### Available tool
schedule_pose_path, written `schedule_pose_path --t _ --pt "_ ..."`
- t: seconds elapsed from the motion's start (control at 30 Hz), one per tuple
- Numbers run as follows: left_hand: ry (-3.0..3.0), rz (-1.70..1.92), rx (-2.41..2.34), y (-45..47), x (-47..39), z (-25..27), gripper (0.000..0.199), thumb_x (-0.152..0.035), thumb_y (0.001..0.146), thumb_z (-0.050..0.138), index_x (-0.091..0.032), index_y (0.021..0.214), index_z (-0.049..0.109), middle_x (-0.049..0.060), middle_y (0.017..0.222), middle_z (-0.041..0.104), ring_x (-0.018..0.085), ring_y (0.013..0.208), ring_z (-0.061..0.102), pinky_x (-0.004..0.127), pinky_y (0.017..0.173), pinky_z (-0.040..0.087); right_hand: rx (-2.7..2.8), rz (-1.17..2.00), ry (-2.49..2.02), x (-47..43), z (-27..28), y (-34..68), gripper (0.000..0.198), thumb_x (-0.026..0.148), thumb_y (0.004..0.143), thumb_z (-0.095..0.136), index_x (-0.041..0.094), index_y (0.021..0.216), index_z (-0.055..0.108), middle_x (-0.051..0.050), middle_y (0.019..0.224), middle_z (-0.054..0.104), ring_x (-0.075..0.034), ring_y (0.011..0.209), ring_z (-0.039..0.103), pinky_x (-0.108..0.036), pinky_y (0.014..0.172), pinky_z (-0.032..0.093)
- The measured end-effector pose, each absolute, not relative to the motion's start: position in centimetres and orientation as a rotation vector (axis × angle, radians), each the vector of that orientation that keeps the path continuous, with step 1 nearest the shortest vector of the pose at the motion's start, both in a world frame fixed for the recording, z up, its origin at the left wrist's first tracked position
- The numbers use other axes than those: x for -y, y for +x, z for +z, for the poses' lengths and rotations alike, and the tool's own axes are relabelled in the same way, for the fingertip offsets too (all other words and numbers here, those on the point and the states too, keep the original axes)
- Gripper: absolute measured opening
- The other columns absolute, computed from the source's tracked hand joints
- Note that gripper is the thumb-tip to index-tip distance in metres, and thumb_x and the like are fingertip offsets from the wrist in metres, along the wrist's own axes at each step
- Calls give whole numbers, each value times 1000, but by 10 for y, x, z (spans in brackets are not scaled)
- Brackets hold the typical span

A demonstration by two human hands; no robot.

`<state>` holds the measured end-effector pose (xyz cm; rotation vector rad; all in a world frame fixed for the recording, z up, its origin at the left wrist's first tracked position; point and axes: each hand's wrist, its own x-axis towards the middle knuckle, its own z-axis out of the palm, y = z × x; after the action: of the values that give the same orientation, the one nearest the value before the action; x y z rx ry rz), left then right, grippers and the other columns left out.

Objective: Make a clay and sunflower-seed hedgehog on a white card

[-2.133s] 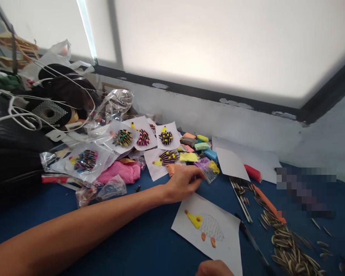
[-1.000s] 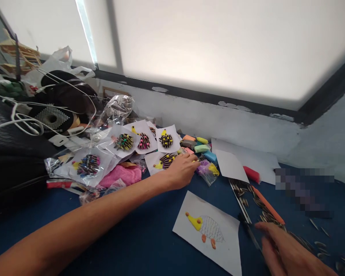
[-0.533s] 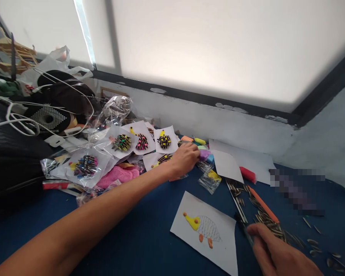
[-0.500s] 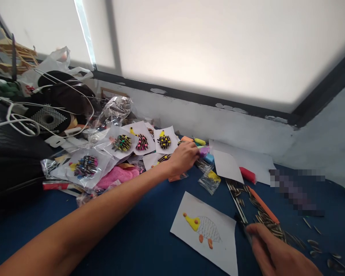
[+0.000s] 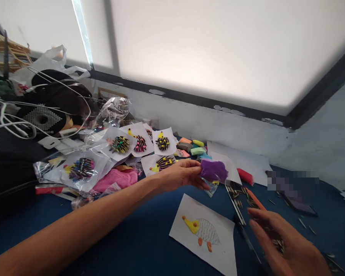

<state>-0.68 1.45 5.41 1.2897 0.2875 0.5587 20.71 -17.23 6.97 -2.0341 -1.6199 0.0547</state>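
Observation:
My left hand [image 5: 188, 174] grips a flat purple packet of modelling clay [image 5: 214, 170] by its left edge, above the dark blue table. A white card [image 5: 204, 235] lies below it, bearing a hedgehog drawing with a yellow clay head, orange-brown feet and a pencil-hatched body. My right hand [image 5: 287, 245] is open, fingers apart and empty, to the right of the card. A slim dark tool [image 5: 248, 235], its kind unclear, rests between that hand and the card. Sunflower seeds [image 5: 277, 241] show partly under my right hand, along with an orange stick [image 5: 255, 199].
Finished seed hedgehogs on paper [image 5: 139, 143] lie at the back left near a pink cloth [image 5: 115, 179]. Clay packets [image 5: 185, 146] cluster by the wall, with a red one [image 5: 245, 176] further right. Cables and a black bag [image 5: 5, 161] crowd the left; a phone [image 5: 300, 203] lies right.
My left hand has lifted the purple clay packet from the pile and brought it right and nearer. My right hand has let go of the dark tool and opened.

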Motion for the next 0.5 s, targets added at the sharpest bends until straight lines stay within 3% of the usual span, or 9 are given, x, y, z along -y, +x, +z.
schedule_pose_path --t 0.07,0.17,0.33,0.5 --pt "1147 463 -177 -5 -9 52 17 -26 96 56 -10 101 58 10 88 69 17 80 72 32 80 55 1452 287 -2032 164 80 197 51 64 80 54 25 103 76 -11 107 77 -27 88 75 -29 59 60" --pt "1109 358 -105 -1 -1 49 24 -33 93 63 -11 101 60 7 82 69 15 76 71 30 80 54 1316 577 -1910 151 86 183 55 66 81 54 22 107 75 -11 93 78 -24 78 75 -29 63 61" --pt "1019 420 -119 6 12 44 34 -42 86 69 -13 99 59 4 79 68 16 70 71 29 73 53 1237 591 -1759 145 70 175 39 57 80 64 21 93 73 -5 70 73 -20 62 70 -26 55 58" --pt "1044 391 -153 10 22 43 47 -47 80 74 -14 108 56 6 81 69 16 63 68 30 64 54 1272 575 -1854 152 58 180 39 60 82 61 22 80 71 -2 54 66 -16 46 61 -21 43 51"
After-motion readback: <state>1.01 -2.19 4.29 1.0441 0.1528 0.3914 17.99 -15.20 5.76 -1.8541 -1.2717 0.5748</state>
